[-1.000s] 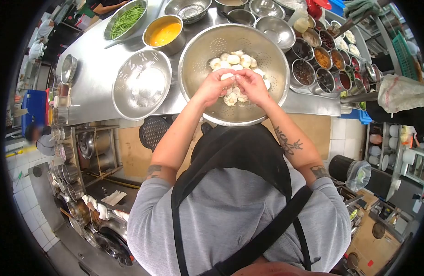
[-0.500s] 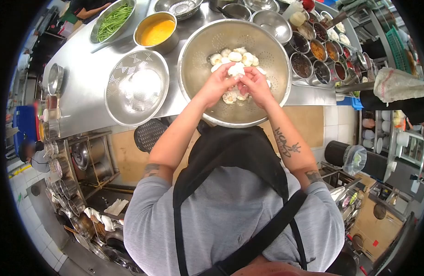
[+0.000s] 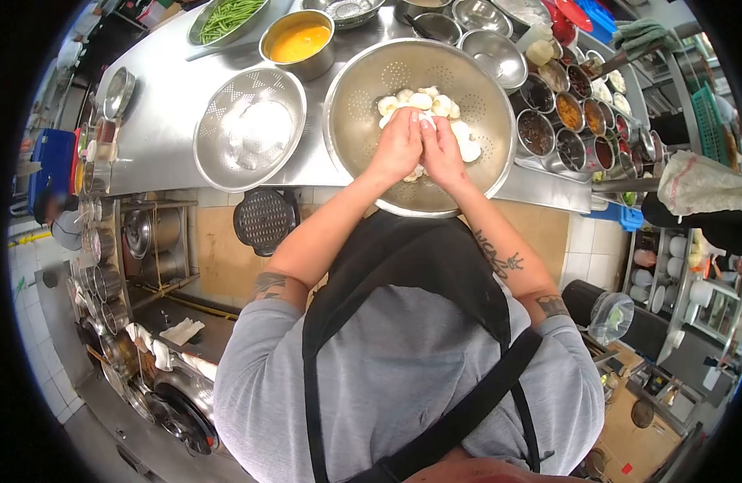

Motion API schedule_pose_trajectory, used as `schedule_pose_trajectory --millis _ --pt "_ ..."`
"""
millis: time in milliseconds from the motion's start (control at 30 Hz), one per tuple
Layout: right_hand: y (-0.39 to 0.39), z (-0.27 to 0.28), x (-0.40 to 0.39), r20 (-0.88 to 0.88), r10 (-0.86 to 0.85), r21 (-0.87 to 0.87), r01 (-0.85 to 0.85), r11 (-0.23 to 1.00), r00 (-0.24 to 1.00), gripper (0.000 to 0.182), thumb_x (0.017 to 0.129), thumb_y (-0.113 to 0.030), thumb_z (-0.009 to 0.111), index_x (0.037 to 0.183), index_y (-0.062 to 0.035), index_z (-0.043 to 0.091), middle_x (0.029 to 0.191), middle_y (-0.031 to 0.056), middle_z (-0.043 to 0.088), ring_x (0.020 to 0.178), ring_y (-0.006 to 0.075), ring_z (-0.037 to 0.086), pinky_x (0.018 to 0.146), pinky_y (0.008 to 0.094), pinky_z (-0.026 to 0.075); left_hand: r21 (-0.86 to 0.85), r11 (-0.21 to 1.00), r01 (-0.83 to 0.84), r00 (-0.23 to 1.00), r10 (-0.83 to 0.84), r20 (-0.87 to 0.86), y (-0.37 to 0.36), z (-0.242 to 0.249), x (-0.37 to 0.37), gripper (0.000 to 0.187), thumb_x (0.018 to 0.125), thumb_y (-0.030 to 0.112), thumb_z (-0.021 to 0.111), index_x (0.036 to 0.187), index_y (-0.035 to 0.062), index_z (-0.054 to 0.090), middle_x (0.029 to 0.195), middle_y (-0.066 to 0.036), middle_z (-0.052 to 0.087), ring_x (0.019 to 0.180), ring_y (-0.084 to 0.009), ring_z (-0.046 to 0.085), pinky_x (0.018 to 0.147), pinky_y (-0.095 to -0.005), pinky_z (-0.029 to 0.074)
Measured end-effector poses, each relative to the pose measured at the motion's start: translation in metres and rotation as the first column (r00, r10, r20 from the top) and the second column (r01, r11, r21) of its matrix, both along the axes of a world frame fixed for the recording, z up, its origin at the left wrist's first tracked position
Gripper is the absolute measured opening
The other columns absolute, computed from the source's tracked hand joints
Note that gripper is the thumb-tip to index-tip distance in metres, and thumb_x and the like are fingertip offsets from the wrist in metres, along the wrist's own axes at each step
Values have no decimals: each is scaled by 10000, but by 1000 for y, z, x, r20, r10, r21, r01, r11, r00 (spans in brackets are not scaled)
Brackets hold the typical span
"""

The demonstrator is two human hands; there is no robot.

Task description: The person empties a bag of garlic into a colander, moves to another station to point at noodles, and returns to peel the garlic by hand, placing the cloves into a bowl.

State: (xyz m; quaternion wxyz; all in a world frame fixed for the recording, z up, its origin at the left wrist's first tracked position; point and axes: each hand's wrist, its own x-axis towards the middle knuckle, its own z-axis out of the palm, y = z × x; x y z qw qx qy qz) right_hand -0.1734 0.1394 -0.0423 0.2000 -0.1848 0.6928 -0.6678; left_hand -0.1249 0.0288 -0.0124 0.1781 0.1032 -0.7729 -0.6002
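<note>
Several whitish bulbs that look like garlic [image 3: 441, 105] lie in a large perforated metal colander [image 3: 343, 113] at the counter's front edge. Over them, my left hand [image 3: 400, 145] and my right hand [image 3: 442, 150] are pressed together, fingers bent inward. A small bit of white shows between the fingertips; the hands hide most of the piece. More bulbs sit behind the fingers and to the right of my right hand.
An empty perforated bowl [image 3: 212, 138] stands left of the colander. Behind are a pot of orange-yellow liquid [image 3: 297, 44] and green beans [image 3: 228, 19]. Metal bowls [image 3: 495, 58] and containers of ingredients [image 3: 535, 133] crowd the right. A person is at the far left.
My hands have closed tighter together around the white piece, which is now mostly covered. The camera view has shifted, so the counter items appear further right.
</note>
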Motion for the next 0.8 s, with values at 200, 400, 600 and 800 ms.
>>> schedule_pose_trajectory --millis 200,400,600,800 --pt "3 2 4 118 32 -22 -30 999 992 323 1048 -303 438 1154 -5 502 844 60 597 670 100 542 568 270 466 15 995 -99 994 98 48 -1 -12 -1 244 1025 179 420 1034 -19 563 918 -167 627 774 -274 617 729 -392 500" --pt "13 21 -5 267 121 -25 -118 993 956 281 1055 -309 434 1173 -71 525 746 5 543 560 73 459 510 230 397 600 798 -49 983 -67 170 -12 -18 0 245 1024 252 484 1076 39 594 926 -25 611 709 -89 512 623 -249 444" --pt "17 8 -7 -122 31 232 -1 973 992 347 1027 -311 489 1116 11 582 846 156 664 742 211 633 691 352 514 602 797 -38 917 -212 338 -9 -5 0 245 1031 300 487 1028 77 588 899 14 591 685 -91 496 629 -239 418" --pt "10 20 11 -296 -63 266 145 953 953 330 1020 -298 485 1071 17 570 855 231 661 803 345 664 749 428 508 24 1000 -10 988 6 155 1 -33 -2 249 1010 250 487 1004 10 553 851 -115 635 752 -228 601 696 -406 481"
